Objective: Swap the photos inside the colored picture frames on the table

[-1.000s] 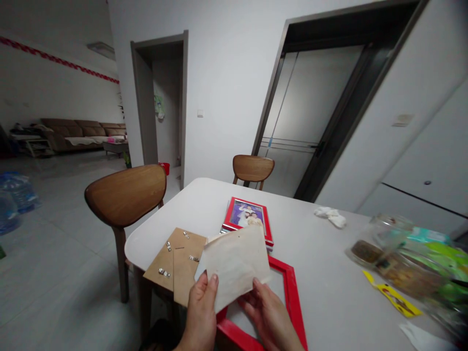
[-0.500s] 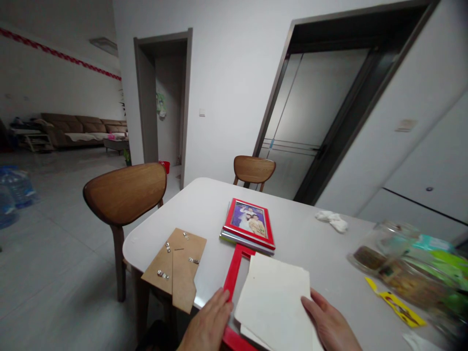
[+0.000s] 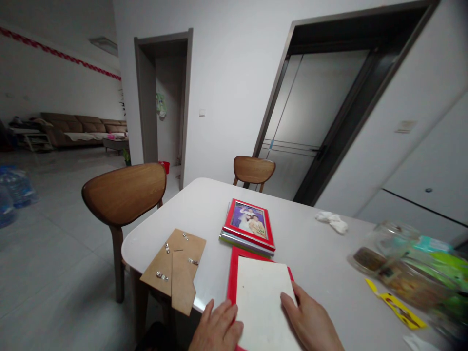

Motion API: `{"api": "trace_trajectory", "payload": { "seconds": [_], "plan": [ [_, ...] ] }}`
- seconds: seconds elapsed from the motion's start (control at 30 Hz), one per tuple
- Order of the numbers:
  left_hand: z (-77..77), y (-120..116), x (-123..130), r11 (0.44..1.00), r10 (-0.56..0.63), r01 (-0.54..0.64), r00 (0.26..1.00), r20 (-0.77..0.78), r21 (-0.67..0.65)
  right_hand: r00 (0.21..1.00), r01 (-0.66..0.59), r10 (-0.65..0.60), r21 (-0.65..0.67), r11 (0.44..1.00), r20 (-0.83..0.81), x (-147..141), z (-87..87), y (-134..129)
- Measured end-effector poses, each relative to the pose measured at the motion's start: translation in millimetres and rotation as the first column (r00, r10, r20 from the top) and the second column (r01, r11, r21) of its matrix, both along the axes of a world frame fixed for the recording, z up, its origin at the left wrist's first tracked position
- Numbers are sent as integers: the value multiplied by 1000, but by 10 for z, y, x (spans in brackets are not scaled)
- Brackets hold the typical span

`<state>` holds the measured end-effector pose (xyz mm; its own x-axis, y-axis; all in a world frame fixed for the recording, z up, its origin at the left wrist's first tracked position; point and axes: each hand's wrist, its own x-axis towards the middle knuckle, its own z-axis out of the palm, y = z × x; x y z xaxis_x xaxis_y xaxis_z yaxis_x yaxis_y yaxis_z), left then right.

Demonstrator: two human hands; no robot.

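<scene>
A red frame [image 3: 233, 273] lies at the near edge of the table, with off-white sheets [image 3: 261, 302] over its opening. My left hand [image 3: 217, 327] rests on the frame's left side and the sheets' edge, fingers slightly apart. On the right, my right hand [image 3: 310, 317] grips the sheets' right edge, thumb on top. Just beyond is a stack of picture frames, the top one a red-framed photo [image 3: 249, 224]. A brown backing board [image 3: 175, 268] with metal clips and a stand flap lies to the left, partly over the table edge.
The white table [image 3: 300, 234] holds a crumpled tissue [image 3: 331, 222], glass containers [image 3: 369, 258] and a yellow packet [image 3: 402, 309] on the right. One wooden chair [image 3: 127, 192] stands at the left and another [image 3: 254, 169] at the far side.
The sheets have moved left and now lie aligned over the red frame's opening. My right hand has moved left with them. My left hand has shifted slightly right.
</scene>
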<state>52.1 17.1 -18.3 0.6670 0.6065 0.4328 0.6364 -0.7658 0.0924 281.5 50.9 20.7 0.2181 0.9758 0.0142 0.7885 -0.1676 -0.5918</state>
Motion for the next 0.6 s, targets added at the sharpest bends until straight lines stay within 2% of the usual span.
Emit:
{"api": "trace_trajectory", "payload": {
  "seconds": [0.13,0.23,0.3,0.4,0.47,0.53,0.6],
  "plan": [
    [-55,39,95,976,-83,79,997,10,201,953,0,27,-89,996,302,-113,38,-31],
    [-130,76,138,945,-85,67,996,41,320,909,37,16,-119,992,416,-187,55,-48],
    [-166,105,108,940,-90,74,995,35,334,896,30,29,-125,992,442,-196,48,-47],
    [-164,168,-97,950,-99,83,994,38,302,888,12,43,-116,993,458,-164,8,-37],
    [-111,216,-345,965,-54,31,995,81,261,885,5,42,-100,995,463,-146,-28,-28],
    [-28,255,-638,989,76,-87,993,89,122,887,-9,44,-78,997,460,-148,-56,-20],
    [41,283,-916,951,305,-303,952,31,-57,893,-32,50,-47,998,448,-169,-72,-11]
  ]
}}
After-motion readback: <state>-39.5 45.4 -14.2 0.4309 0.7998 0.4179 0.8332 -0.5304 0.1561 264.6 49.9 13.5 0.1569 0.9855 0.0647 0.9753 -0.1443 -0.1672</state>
